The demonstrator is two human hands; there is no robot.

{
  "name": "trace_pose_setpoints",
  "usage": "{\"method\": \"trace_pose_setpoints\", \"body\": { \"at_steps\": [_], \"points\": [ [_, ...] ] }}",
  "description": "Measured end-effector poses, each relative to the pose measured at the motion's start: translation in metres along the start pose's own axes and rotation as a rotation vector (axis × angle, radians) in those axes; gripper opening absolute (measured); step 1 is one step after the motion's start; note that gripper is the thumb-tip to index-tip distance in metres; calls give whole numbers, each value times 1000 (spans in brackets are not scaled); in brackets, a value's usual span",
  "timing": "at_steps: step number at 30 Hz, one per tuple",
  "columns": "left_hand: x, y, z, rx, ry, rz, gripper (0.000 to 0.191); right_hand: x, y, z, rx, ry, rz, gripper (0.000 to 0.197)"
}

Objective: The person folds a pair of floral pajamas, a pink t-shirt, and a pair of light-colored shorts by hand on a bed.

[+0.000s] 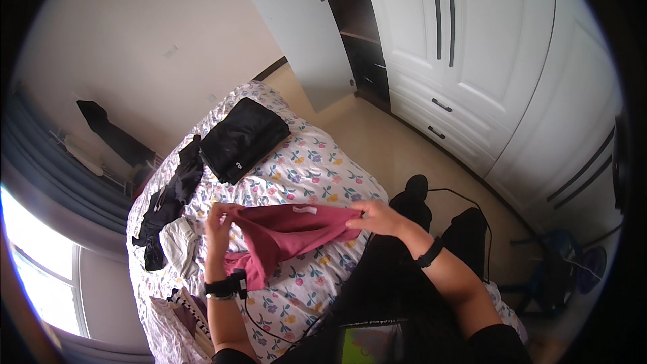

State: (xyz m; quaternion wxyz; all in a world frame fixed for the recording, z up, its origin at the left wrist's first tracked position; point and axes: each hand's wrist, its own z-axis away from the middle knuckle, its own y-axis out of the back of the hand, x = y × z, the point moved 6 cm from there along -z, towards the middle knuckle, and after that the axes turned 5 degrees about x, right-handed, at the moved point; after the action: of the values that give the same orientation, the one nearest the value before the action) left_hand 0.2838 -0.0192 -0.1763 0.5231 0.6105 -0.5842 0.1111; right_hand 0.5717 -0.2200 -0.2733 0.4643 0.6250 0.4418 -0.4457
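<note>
A dusky-pink garment (290,237) with a white label inside its edge is stretched between my hands over the floral bedspread. My left hand (221,217) grips its left end by the edge. At the opposite end, my right hand (376,216) pinches the edge between thumb and fingers. Part of the pink cloth hangs down onto the bed near my left wrist. A folded black garment (245,139) lies farther up the bed. Crumpled black clothing (169,202) and a light grey-white garment (179,245) lie left of my left hand.
Several folded clothes (189,313) rest at the bed's lower left. A white wardrobe (465,60) lines the right side, with one door (298,30) standing open beyond the bed. A cable (462,197) runs beside my legs. Dark blue curtains (55,146) hang near the window.
</note>
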Motion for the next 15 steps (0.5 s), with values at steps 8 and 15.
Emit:
{"method": "trace_pose_setpoints", "body": {
  "at_steps": [8, 15],
  "points": [
    [109, 9, 24, 135, -290, -150, 13, -53, 61, -3, 331, 94, -362, 13],
    [41, -57, 50, -83, 82, -166, 14, -29, 78, 23, 515, 18, -166, 15]
  ]
}}
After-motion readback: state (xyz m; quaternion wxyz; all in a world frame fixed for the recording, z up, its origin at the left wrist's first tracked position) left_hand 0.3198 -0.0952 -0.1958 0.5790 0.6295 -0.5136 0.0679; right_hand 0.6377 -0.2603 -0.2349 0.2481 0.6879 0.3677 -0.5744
